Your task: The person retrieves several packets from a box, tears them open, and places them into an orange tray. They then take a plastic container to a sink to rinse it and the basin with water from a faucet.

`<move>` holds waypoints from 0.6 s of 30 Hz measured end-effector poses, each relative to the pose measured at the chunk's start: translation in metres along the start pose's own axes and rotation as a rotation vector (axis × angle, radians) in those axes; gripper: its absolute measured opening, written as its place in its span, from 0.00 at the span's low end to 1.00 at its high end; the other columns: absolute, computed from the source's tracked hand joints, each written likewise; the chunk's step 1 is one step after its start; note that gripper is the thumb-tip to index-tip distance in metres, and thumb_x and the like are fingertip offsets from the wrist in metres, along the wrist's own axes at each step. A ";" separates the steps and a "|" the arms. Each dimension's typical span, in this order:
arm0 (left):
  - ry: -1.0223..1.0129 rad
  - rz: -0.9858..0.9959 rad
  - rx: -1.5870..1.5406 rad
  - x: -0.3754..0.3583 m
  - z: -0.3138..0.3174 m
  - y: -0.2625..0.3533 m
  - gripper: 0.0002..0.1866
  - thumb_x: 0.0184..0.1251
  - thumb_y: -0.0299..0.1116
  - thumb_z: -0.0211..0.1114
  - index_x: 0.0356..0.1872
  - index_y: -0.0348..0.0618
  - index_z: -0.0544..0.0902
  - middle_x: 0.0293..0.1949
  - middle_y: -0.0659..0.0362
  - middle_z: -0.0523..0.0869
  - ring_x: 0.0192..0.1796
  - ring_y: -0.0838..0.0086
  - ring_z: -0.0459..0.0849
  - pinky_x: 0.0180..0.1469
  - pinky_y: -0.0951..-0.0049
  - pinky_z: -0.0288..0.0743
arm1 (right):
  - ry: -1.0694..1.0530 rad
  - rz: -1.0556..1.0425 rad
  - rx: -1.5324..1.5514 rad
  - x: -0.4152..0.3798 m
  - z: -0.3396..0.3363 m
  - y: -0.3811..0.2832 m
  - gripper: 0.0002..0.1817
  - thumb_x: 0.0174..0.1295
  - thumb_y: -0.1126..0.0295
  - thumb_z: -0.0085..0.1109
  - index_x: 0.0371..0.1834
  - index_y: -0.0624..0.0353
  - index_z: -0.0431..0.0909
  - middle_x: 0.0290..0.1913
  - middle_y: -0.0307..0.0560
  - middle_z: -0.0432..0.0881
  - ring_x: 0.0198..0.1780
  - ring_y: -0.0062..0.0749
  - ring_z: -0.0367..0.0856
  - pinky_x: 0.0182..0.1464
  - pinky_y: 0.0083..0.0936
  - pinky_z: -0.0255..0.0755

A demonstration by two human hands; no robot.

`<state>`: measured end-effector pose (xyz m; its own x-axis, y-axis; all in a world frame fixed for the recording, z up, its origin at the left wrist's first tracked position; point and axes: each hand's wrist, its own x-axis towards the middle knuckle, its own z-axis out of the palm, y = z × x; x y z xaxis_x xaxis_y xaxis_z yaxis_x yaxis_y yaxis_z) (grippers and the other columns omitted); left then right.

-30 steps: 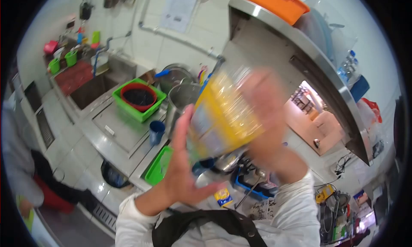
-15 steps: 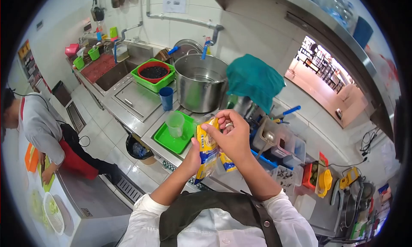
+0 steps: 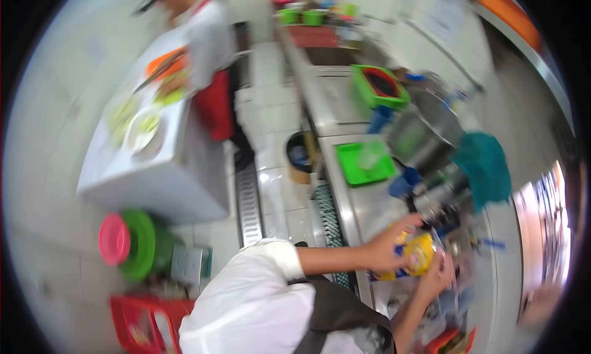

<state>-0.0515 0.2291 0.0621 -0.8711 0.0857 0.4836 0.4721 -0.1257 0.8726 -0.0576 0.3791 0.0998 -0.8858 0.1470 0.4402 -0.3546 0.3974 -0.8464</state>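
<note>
Both hands have the yellow packet

I have the yellow packet [image 3: 421, 255] between my left hand [image 3: 386, 250] and right hand [image 3: 436, 274], at the near right, by the tabletop [image 3: 366, 200]. So it is in my grip and not put down. It looks blurry, so I can't tell if it is open or how much is left to do. My left arm reaches out to the right, and my right arm comes up from the near edge. The fingers of both hands pinch the packet. The green tray [image 3: 349, 169] is farther off.

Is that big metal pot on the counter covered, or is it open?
Open. No lid lies across the mouth of the big metal pot, and its inner wall shows. Whether it holds anything, I can't tell.
</note>
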 end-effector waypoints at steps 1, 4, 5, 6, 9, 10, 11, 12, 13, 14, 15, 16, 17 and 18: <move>-0.009 0.186 0.102 -0.011 0.002 0.009 0.42 0.46 0.32 0.65 0.64 0.45 0.51 0.61 0.47 0.58 0.63 0.58 0.58 0.62 0.62 0.54 | -0.056 0.004 0.081 -0.006 0.000 0.009 0.08 0.59 0.72 0.51 0.27 0.67 0.73 0.25 0.38 0.73 0.29 0.17 0.69 0.32 0.16 0.65; -0.028 0.176 0.257 -0.039 0.005 0.021 0.42 0.42 0.27 0.63 0.63 0.45 0.54 0.62 0.44 0.51 0.67 0.52 0.48 0.64 0.59 0.49 | -0.255 -0.037 0.118 -0.016 0.026 -0.005 0.07 0.59 0.72 0.51 0.32 0.66 0.72 0.29 0.40 0.74 0.32 0.19 0.69 0.34 0.16 0.66; 0.060 0.192 0.190 -0.043 0.005 0.012 0.42 0.40 0.25 0.62 0.62 0.45 0.54 0.62 0.45 0.50 0.66 0.51 0.49 0.63 0.59 0.49 | -0.323 -0.086 0.070 -0.020 0.031 -0.019 0.07 0.59 0.72 0.51 0.34 0.66 0.71 0.31 0.41 0.74 0.35 0.20 0.70 0.36 0.16 0.66; 0.146 0.214 0.123 -0.044 0.001 0.003 0.42 0.39 0.24 0.61 0.62 0.44 0.55 0.61 0.45 0.49 0.66 0.50 0.49 0.63 0.59 0.50 | -0.464 -0.113 -0.011 -0.019 0.039 -0.033 0.13 0.55 0.70 0.56 0.40 0.68 0.71 0.42 0.44 0.72 0.42 0.23 0.69 0.41 0.17 0.66; 0.213 0.205 0.086 -0.046 -0.028 -0.005 0.42 0.39 0.22 0.60 0.62 0.44 0.53 0.58 0.46 0.54 0.62 0.51 0.54 0.63 0.61 0.50 | -0.885 -0.183 0.292 -0.016 0.064 -0.032 0.23 0.50 0.66 0.62 0.47 0.70 0.70 0.50 0.47 0.66 0.48 0.27 0.68 0.46 0.19 0.65; 0.276 0.283 0.109 -0.050 -0.037 -0.003 0.42 0.40 0.20 0.58 0.63 0.44 0.50 0.53 0.47 0.57 0.58 0.54 0.59 0.61 0.65 0.51 | -0.968 -0.177 0.331 -0.010 0.072 -0.021 0.29 0.48 0.64 0.64 0.50 0.71 0.68 0.54 0.47 0.62 0.49 0.30 0.68 0.45 0.20 0.66; 0.341 0.283 0.138 -0.054 -0.045 -0.001 0.42 0.40 0.20 0.58 0.63 0.44 0.50 0.53 0.47 0.57 0.58 0.54 0.59 0.61 0.65 0.51 | -1.036 -0.192 0.344 -0.011 0.085 -0.026 0.29 0.48 0.64 0.64 0.50 0.71 0.68 0.54 0.47 0.62 0.49 0.30 0.68 0.45 0.20 0.66; 0.448 0.291 0.099 -0.057 -0.053 0.002 0.43 0.41 0.19 0.56 0.63 0.43 0.48 0.53 0.47 0.58 0.58 0.56 0.59 0.61 0.66 0.52 | -1.149 -0.167 0.454 -0.013 0.096 -0.036 0.28 0.50 0.64 0.62 0.51 0.71 0.68 0.54 0.47 0.62 0.48 0.29 0.68 0.45 0.19 0.66; 0.553 0.302 0.057 -0.061 -0.060 0.007 0.43 0.42 0.18 0.55 0.64 0.43 0.46 0.53 0.47 0.58 0.58 0.58 0.60 0.61 0.68 0.52 | -1.260 -0.132 0.561 -0.016 0.108 -0.042 0.26 0.51 0.65 0.60 0.51 0.71 0.68 0.53 0.47 0.62 0.47 0.28 0.69 0.45 0.19 0.66; 0.526 0.197 -0.038 -0.069 -0.069 0.016 0.43 0.45 0.17 0.53 0.64 0.42 0.41 0.57 0.46 0.56 0.61 0.59 0.59 0.61 0.69 0.54 | -1.242 -0.134 0.505 -0.016 0.118 -0.040 0.23 0.53 0.69 0.57 0.51 0.70 0.68 0.53 0.47 0.62 0.45 0.27 0.70 0.45 0.19 0.65; 0.574 0.204 -0.022 -0.075 -0.076 0.018 0.43 0.45 0.17 0.53 0.64 0.42 0.41 0.57 0.46 0.56 0.61 0.59 0.59 0.61 0.69 0.54 | -1.216 -0.139 0.446 -0.016 0.127 -0.036 0.21 0.54 0.73 0.53 0.52 0.70 0.68 0.52 0.46 0.62 0.42 0.26 0.70 0.44 0.19 0.65; 0.545 0.209 -0.013 -0.080 -0.082 0.020 0.44 0.46 0.18 0.53 0.64 0.43 0.40 0.57 0.45 0.55 0.62 0.58 0.59 0.61 0.68 0.55 | -1.180 -0.243 0.404 -0.022 0.137 -0.041 0.20 0.53 0.75 0.53 0.51 0.69 0.68 0.51 0.46 0.62 0.42 0.25 0.70 0.44 0.19 0.65; 0.508 0.211 -0.006 -0.083 -0.085 0.020 0.44 0.47 0.18 0.53 0.64 0.44 0.38 0.58 0.44 0.54 0.63 0.57 0.59 0.61 0.68 0.56 | -1.133 -0.344 0.364 -0.029 0.146 -0.046 0.20 0.53 0.78 0.53 0.51 0.69 0.69 0.51 0.46 0.63 0.41 0.25 0.70 0.44 0.18 0.65; 0.544 0.185 0.055 -0.085 -0.089 0.013 0.43 0.48 0.18 0.52 0.64 0.44 0.38 0.58 0.44 0.54 0.63 0.56 0.59 0.60 0.68 0.58 | -1.150 -0.372 0.354 -0.033 0.155 -0.051 0.20 0.52 0.79 0.53 0.51 0.68 0.69 0.50 0.46 0.63 0.41 0.25 0.70 0.44 0.18 0.66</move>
<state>0.0166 0.1319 0.0266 -0.7108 -0.4555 0.5360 0.6169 -0.0374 0.7862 -0.0569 0.2136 0.0819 -0.4002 -0.8646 0.3039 -0.5412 -0.0447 -0.8397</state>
